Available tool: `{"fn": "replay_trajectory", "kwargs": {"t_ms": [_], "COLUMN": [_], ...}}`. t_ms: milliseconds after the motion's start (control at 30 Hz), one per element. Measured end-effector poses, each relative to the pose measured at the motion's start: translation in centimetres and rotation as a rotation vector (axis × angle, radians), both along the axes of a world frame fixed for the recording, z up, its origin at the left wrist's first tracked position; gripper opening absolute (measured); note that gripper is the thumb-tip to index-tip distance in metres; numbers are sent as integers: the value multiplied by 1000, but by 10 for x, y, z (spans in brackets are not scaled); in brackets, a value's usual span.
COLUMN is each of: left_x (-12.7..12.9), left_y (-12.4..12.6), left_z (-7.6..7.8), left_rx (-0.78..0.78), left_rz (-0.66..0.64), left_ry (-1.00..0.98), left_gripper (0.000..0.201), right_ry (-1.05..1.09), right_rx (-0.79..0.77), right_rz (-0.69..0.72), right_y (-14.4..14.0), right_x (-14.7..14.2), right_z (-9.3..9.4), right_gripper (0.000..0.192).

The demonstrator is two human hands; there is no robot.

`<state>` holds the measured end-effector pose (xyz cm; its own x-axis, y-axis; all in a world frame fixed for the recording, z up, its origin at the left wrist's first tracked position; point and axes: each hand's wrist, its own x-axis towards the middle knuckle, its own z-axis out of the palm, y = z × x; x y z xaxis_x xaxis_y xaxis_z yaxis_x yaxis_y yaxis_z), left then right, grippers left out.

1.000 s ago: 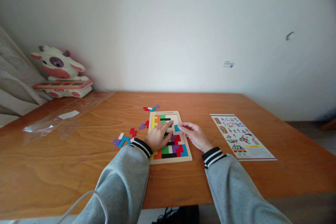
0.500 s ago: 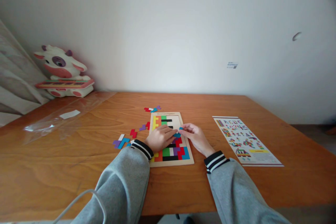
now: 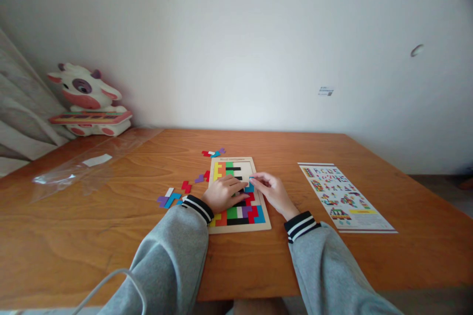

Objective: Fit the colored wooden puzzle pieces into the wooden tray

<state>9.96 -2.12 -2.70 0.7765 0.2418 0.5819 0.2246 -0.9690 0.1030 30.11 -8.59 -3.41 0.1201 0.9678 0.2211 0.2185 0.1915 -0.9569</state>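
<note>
A wooden puzzle board (image 3: 253, 228) with a pale frame lies in front of me, partly filled with coloured block pieces. My left hand (image 3: 224, 194) rests palm down across its middle, fingers stretched and thumb apart, hiding some pieces. At the board's right edge my right hand (image 3: 272, 191) pinches a small blue puzzle piece (image 3: 251, 177), of which only a sliver shows. Just below those fingertips, another patch of blue (image 3: 250, 188) sits in the board. Green pieces (image 3: 229, 165) and black pieces (image 3: 233, 169) fill part of the upper rows, beside a bare pale area.
Loose pieces lie left of the board, including a red piece (image 3: 186, 187) and a blue piece (image 3: 172, 200); several more lie behind it. A printed pattern sheet (image 3: 347, 198) is at right. A clear plastic bag (image 3: 66, 177) and a cow toy keyboard (image 3: 90, 103) stand at left.
My left thumb and index finger have spread apart over the board. The blue piece in my right fingertips now shows less, and the blue patch below them shows more.
</note>
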Motion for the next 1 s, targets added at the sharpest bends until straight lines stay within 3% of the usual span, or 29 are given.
{"fn": "replay_trajectory", "kwargs": {"t_ms": [300, 500, 700, 1000], "left_x": [-6, -7, -8, -6], "left_y": [-3, -3, -2, -3], "left_z": [9, 8, 7, 5], "left_rx": [-81, -76, -77, -107], "left_rz": [-21, -33, -25, -24], "left_ry": [76, 89, 103, 85], "left_gripper": [33, 30, 26, 23], "right_ry": [-88, -153, -272, -358], "right_rx": [13, -65, -129, -105], "right_rz": [-35, 178, 233, 148], "right_y": [3, 2, -3, -12], "right_x": [2, 15, 36, 29], "right_z": [-3, -1, -1, 3], "right_gripper": [32, 31, 31, 33]}}
